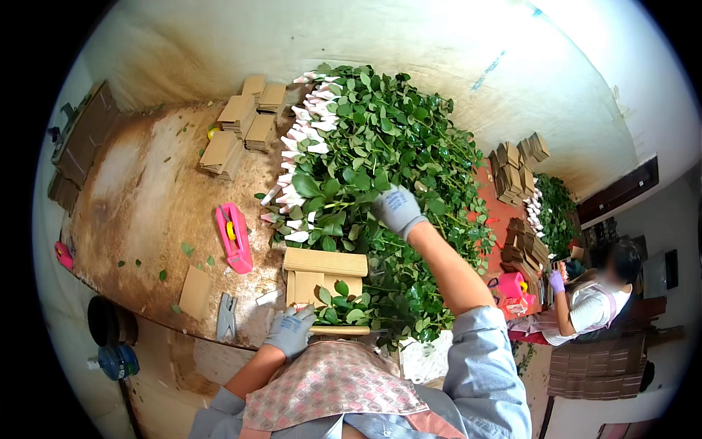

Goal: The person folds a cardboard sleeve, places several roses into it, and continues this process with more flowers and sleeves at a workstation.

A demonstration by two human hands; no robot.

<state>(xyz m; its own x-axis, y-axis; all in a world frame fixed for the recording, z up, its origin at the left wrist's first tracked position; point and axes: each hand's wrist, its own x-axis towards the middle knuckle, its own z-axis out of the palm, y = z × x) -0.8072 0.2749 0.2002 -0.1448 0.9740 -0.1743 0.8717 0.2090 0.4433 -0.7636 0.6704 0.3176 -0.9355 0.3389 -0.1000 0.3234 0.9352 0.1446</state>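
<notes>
My right hand, in a grey glove, reaches over a large pile of leafy rose stems. Its fingers are closed around a stem among the leaves. The flower heads wear white sleeves and point left. Close to my body, my left hand, also gloved, curls at the near left corner of an opened cardboard wrapper. Whatever lies under its fingers is hidden. A few leafy stems rest on the wrapper. Left of it lie a grey stapler and a pink tape dispenser with a yellow roll.
Stacks of folded cardboard stand at the back left of the stained table. One loose cardboard piece lies near the front edge. At right, a person in purple gloves works beside more cardboard and flowers.
</notes>
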